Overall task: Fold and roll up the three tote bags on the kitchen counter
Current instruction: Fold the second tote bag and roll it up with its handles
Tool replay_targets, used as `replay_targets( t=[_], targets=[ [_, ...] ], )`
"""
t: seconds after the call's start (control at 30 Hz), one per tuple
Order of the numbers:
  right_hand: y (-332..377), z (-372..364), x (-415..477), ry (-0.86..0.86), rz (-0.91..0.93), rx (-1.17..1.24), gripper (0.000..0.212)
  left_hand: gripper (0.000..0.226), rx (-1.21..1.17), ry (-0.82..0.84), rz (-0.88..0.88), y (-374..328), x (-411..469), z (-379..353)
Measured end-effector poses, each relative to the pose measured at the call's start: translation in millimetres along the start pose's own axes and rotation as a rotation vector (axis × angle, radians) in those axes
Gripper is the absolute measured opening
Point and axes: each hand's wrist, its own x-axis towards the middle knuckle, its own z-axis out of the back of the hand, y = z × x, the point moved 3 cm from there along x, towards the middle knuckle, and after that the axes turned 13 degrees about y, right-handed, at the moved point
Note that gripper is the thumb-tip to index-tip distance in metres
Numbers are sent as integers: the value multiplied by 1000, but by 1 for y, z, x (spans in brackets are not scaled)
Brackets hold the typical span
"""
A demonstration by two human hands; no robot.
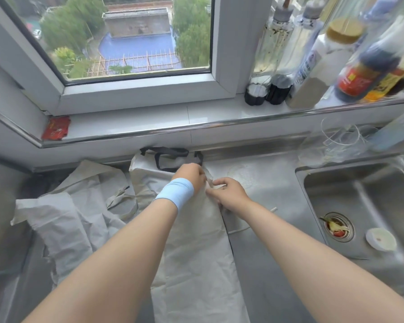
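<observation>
A pale tote bag (196, 257) with black handles (168, 157) lies lengthwise on the steel counter, folded into a long narrow strip. My left hand (191, 176), a blue band on its wrist, grips the bag's upper right edge near the handles. Right beside it, my right hand (229, 192) pinches the same edge of the fabric. Two more pale tote bags lie crumpled to the left: one (63, 220) near the counter's left side, the other (96, 180) behind it, with a cloth strap (121, 197) trailing loose.
A steel sink (359, 206) with a food-filled drain and a small white lid is at the right. Bottles and jars (324, 66) crowd the window sill. A red packet (55, 128) sits on the sill's left. A clear plastic bag (331, 143) lies behind the sink.
</observation>
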Motion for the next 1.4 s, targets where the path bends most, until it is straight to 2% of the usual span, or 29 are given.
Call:
replay_targets(
  t=[0.1, 0.13, 0.2, 0.23, 0.3, 0.37, 0.47, 0.53, 0.6, 0.67, 0.7, 0.8, 0.87, 0.93, 1.0, 1.1, 1.2, 1.3, 1.4],
  targets=[
    [12, -6, -2, 46, 41, -78, 45, 20, -131, 29, 48, 5, -12, 11],
    [18, -7, -3, 69, 80, -96, 37, 20, -189, 58, 75, 4, -16, 15],
    [28, -8, -8, 108, 152, -171, 17, 32, -304, 130, 146, 0, -22, 21],
    [33, -8, -11, 115, 179, -224, 18, 38, -310, 154, 184, -3, -25, 26],
    [39, -9, -16, 113, 208, -297, 22, 42, -164, 184, 205, -9, -25, 36],
    [40, -9, -20, 116, 227, -304, 19, 34, -7, 199, 183, -17, -25, 42],
    [42, -6, -23, 95, 230, -269, 14, 21, 30, 150, 143, -23, -27, 46],
    [41, -2, -24, 61, 202, -284, 9, 22, -109, 50, 128, -20, -27, 48],
    [41, 5, -24, 12, 159, -263, 7, 25, -413, -49, 102, -12, -22, 49],
    [38, 13, -24, -38, 128, -243, 5, 23, -671, -78, 74, -5, -19, 45],
    [37, 16, -23, -55, 114, -277, 6, 21, -720, -86, 50, -4, -19, 41],
    [30, 19, -18, -122, 56, -387, 8, 18, -586, -240, 11, 0, -26, 38],
    [24, 15, -14, -183, 40, -468, 33, 17, -515, -348, -4, 9, -39, 35],
    [19, 9, -15, -263, 126, -695, 48, 15, -444, -331, -24, 21, -47, 17],
    [15, -9, -18, -316, 284, -958, 49, 15, -273, -252, -40, 40, -55, -11],
    [-4, -39, -14, -117, 315, -1160, 56, 25, 48, -106, -84, 70, -62, -49],
    [-25, -60, -6, 145, 176, -1266, 74, 60, 322, 89, -69, 100, -72, -77],
    [-31, -64, 2, 197, 131, -1321, 78, 81, 360, 176, -4, 123, -82, -91],
    [-28, -63, 4, 187, 149, -1352, 79, 82, 324, 167, 3, 130, -91, -91]
  ],
)
